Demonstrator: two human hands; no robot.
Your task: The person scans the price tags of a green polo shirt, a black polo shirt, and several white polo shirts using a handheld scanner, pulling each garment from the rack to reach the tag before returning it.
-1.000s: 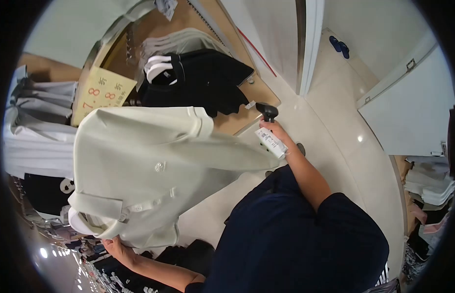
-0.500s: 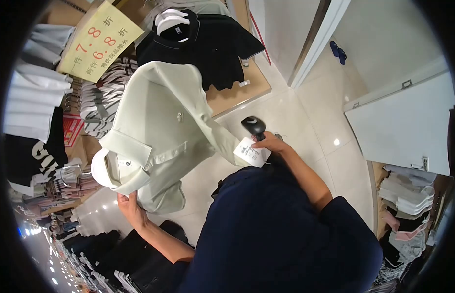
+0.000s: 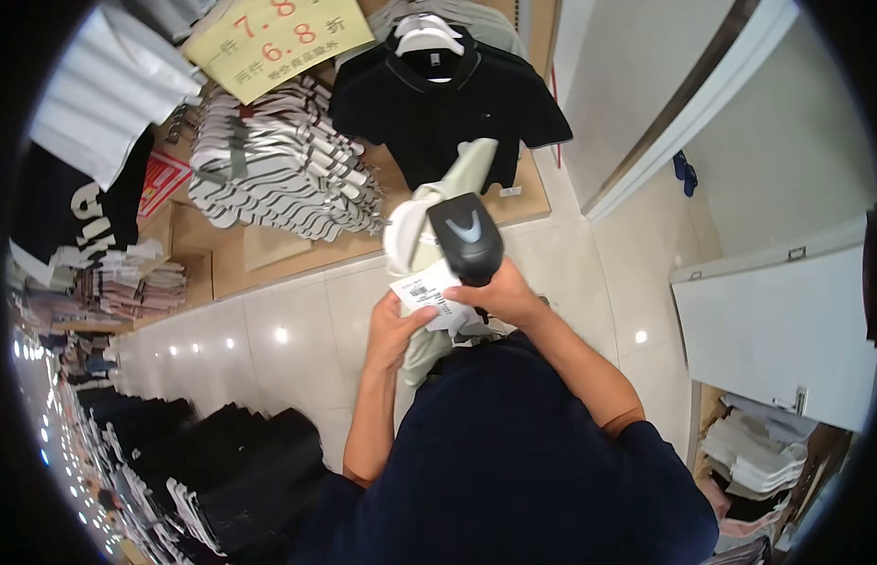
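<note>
My right hand (image 3: 503, 294) is closed around a black handheld barcode scanner (image 3: 467, 237), whose head points away from me. Its thumb reaches onto the edge of a white paper price tag (image 3: 425, 294) with a printed barcode. From the other side, my left hand (image 3: 393, 331) pinches that same tag between thumb and fingers. Behind the scanner hangs a pale green polo shirt (image 3: 475, 162), bunched up and mostly hidden, with a whitish collar part (image 3: 401, 237) left of the scanner. More of its cloth shows below the tag, near my body.
A black polo shirt (image 3: 448, 118) hangs ahead on a white hanger, beside several striped garments (image 3: 269, 165). Above them is a yellow discount sign (image 3: 278, 42). Dark clothes (image 3: 241, 471) stand at lower left. A white door panel (image 3: 778, 348) is at right, with folded clothes (image 3: 754, 452) below.
The pale shirt, spread out on the left before, is now gathered in front of me. My left hand has left its collar and holds the tag. The scanner has come closer to the tag.
</note>
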